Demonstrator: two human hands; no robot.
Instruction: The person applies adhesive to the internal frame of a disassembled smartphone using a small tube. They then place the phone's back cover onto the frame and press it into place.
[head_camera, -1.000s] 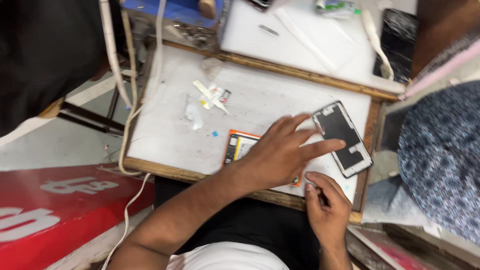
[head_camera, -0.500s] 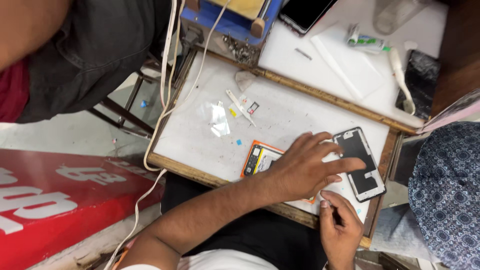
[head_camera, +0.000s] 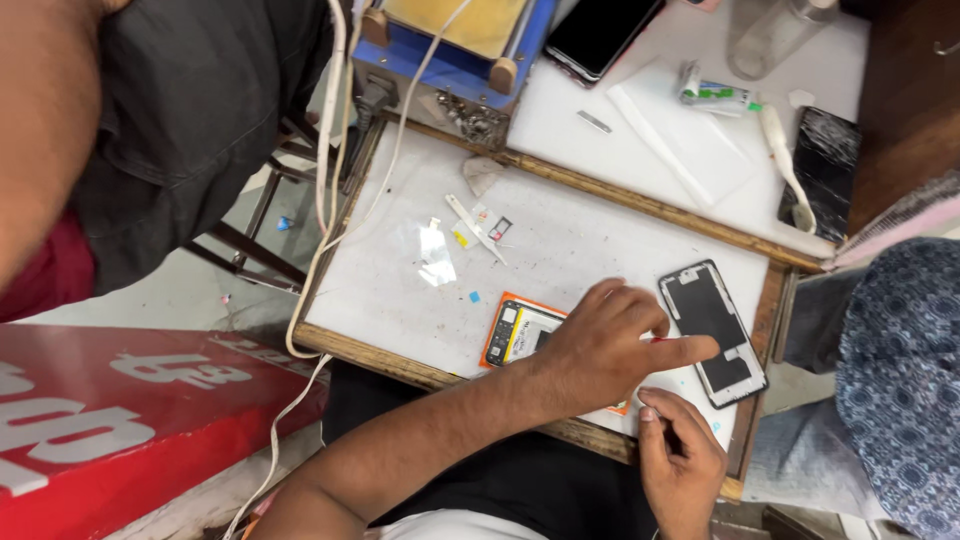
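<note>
Board (head_camera: 560, 240), white, wood-framed, under left hand (head_camera: 610, 345).

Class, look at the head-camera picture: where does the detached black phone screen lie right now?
The detached black phone screen lies at the right end of the white work board, near its wooden edge, just right of the left hand, whose forefinger reaches it.

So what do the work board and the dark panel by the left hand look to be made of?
Work board: seemingly a white, matte laminate or plastic sheet, scuffed and speckled, framed in brown wood with visible grain. Dark panel: likely a glass phone screen, black, thin and flat, with a narrow pale edge; the left hand has its forefinger touching it.
</note>
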